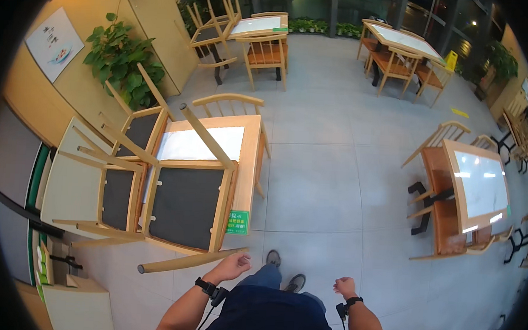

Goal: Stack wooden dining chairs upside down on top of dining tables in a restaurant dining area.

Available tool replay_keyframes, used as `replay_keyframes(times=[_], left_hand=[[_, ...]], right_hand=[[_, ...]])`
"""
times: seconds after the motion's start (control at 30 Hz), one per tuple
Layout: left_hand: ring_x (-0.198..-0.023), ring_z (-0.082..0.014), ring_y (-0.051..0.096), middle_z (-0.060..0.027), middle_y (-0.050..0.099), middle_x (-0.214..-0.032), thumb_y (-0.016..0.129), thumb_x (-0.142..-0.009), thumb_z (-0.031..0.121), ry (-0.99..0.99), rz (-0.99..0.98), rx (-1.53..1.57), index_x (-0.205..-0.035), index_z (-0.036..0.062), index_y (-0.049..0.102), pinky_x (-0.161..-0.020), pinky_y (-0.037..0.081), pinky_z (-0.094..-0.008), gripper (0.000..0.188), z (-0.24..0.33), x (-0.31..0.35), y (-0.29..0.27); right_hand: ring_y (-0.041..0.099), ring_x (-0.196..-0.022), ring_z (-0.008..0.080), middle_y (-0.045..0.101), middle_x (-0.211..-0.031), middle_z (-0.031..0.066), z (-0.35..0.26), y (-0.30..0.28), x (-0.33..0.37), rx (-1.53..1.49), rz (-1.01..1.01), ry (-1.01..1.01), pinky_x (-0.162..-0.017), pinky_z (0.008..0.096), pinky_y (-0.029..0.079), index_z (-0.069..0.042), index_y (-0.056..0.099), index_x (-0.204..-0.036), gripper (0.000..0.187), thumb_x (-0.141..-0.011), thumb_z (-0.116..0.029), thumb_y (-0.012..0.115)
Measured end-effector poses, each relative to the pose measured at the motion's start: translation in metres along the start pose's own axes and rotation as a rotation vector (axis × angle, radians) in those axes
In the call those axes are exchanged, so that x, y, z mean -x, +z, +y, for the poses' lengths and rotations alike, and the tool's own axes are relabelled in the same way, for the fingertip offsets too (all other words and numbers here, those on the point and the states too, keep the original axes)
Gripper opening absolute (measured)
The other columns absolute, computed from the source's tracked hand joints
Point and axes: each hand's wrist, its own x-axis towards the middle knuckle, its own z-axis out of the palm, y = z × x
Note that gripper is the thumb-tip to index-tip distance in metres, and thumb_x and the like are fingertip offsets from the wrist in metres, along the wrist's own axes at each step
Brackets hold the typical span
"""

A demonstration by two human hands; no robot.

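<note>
My left hand (232, 267) is loosely curled, its fingers a little apart, just below the right end of the curved wooden back rail (193, 261) of an upturned chair. Nothing shows in that hand; whether it touches the rail I cannot tell. The chair's dark underside (187, 204) faces up, and it rests on a wooden table (249, 164) with a white top panel. Out to the right of my body, my right hand (345, 287) is held in a loose fist above the floor, with nothing visible in it.
More upturned chairs, one dark-bottomed (117, 199), crowd the same table. At right stands a table (475, 185) with brown-seated chairs (443, 228). Two tables with chairs (265, 56) are farther back. A leafy plant (123, 56) grows by the left wall; a yellow floor sign (451, 60) stands far right.
</note>
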Motion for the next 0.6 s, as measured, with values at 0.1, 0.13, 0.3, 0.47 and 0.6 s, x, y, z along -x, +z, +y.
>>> replay_keyframes(times=[0.1, 0.13, 0.3, 0.47, 0.6], left_hand=[[-0.095, -0.0240, 0.065, -0.0147, 0.067, -0.098, 0.066, -0.088, 0.027, -0.012, 0.085, -0.021, -0.116, 0.0007, 0.057, -0.087, 0.051, -0.0347, 0.039, 0.029, -0.038, -0.003], [-0.095, -0.0243, 0.065, -0.0149, 0.067, -0.098, 0.066, -0.088, 0.027, 0.001, 0.088, 0.009, -0.116, 0.0004, 0.057, -0.086, 0.051, -0.0348, 0.039, 0.037, -0.054, -0.006], [-0.096, -0.0248, 0.065, -0.0153, 0.067, -0.099, 0.066, -0.088, 0.027, 0.053, 0.173, 0.114, -0.115, -0.0009, 0.056, -0.086, 0.051, -0.0353, 0.041, 0.073, -0.146, -0.027], [-0.096, -0.0263, 0.065, -0.0165, 0.067, -0.100, 0.066, -0.087, 0.029, 0.052, 0.206, 0.164, -0.116, -0.0019, 0.056, -0.086, 0.051, -0.0359, 0.043, 0.092, -0.254, -0.051], [-0.097, -0.0277, 0.065, -0.0177, 0.066, -0.101, 0.066, -0.087, 0.030, 0.064, 0.167, 0.050, -0.115, -0.0019, 0.056, -0.085, 0.051, -0.0368, 0.044, 0.142, -0.305, -0.093]], right_hand=[[0.066, -0.058, 0.0192, 0.067, -0.073, 0.0142, -0.055, -0.010, -0.039, 0.043, -0.023, -0.041, -0.049, 0.0301, 0.054, 0.006, 0.062, -0.087, 0.016, -0.083, -0.010, 0.057], [0.065, -0.056, 0.0188, 0.067, -0.071, 0.0139, -0.075, -0.013, -0.050, 0.044, -0.036, -0.077, -0.048, 0.0296, 0.054, 0.006, 0.063, -0.086, 0.017, -0.083, -0.010, 0.057], [0.065, -0.057, 0.0183, 0.067, -0.072, 0.0136, -0.187, -0.026, -0.107, 0.148, -0.111, -0.237, -0.049, 0.0293, 0.053, 0.006, 0.064, -0.086, 0.019, -0.084, -0.012, 0.059], [0.065, -0.056, 0.0180, 0.067, -0.071, 0.0133, -0.267, -0.069, -0.178, 0.312, -0.130, -0.231, -0.050, 0.0299, 0.054, 0.006, 0.064, -0.084, 0.020, -0.086, -0.014, 0.059], [0.064, -0.054, 0.0184, 0.067, -0.069, 0.0131, -0.340, -0.099, -0.238, 0.404, -0.075, -0.213, -0.049, 0.0301, 0.054, 0.006, 0.064, -0.082, 0.019, -0.084, -0.012, 0.058]])
